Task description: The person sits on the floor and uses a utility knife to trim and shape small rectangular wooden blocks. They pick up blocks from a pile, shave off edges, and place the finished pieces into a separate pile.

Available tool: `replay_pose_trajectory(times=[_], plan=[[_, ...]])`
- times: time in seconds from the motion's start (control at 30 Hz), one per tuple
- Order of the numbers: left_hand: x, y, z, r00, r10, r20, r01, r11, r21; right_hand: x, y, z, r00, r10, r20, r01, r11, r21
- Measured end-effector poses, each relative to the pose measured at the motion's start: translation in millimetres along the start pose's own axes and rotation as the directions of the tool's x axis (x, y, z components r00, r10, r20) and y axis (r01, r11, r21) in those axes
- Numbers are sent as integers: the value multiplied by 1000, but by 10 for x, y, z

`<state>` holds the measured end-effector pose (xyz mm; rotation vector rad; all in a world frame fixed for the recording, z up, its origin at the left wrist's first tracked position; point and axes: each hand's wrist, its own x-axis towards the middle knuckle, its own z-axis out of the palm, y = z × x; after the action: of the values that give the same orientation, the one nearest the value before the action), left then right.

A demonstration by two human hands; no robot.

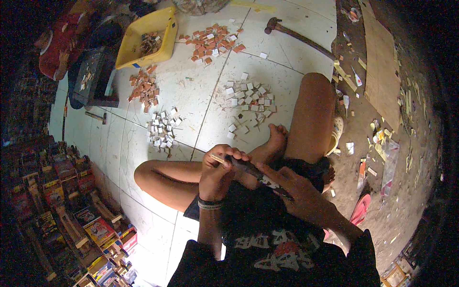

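Above my crossed legs, my left hand (216, 173) is closed around a small pale wooden strip (219, 159), whose end sticks out past the thumb. My right hand (297, 190) grips a long, narrow, dark knife-like tool (246, 166). The tool's far end reaches the fingers of my left hand, by the wooden strip. The exact contact between the two is hidden by the fingers. In front of my hands lie a heap of small white square pieces (251, 98) and another white heap (162, 129) further left.
Heaps of reddish-brown pieces (215, 42) lie beyond, near a yellow bin (170, 33). A hammer (301, 37) rests at the tile edge. Stacked colourful goods (62, 191) stand left. Another person (60, 45) sits far left. Scraps and a pink sandal (360, 209) lie right.
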<state>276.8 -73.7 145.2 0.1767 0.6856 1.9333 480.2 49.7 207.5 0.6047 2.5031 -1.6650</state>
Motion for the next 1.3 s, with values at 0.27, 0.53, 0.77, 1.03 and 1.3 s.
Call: replay_pose_trajectory(times=[0.27,0.53,0.77,1.03,1.3], plan=[[70,299,105,994,2,106,-23,981,194,-74,254,161,999,-48,-24,49,998,48],[140,-58,76,998,-31,-57,37,994,105,-78,136,284,977,162,136,-208,616,760],[76,-176,75,987,-29,-155,55,985,164,-101,151,325,980,161,119,-194,622,759],[51,-154,135,989,-41,-144,48,998,45,-43,133,361,990,67,127,-144,497,856],[48,-162,140,993,-1,-114,12,995,95,-36,157,361,991,75,111,-132,714,688]])
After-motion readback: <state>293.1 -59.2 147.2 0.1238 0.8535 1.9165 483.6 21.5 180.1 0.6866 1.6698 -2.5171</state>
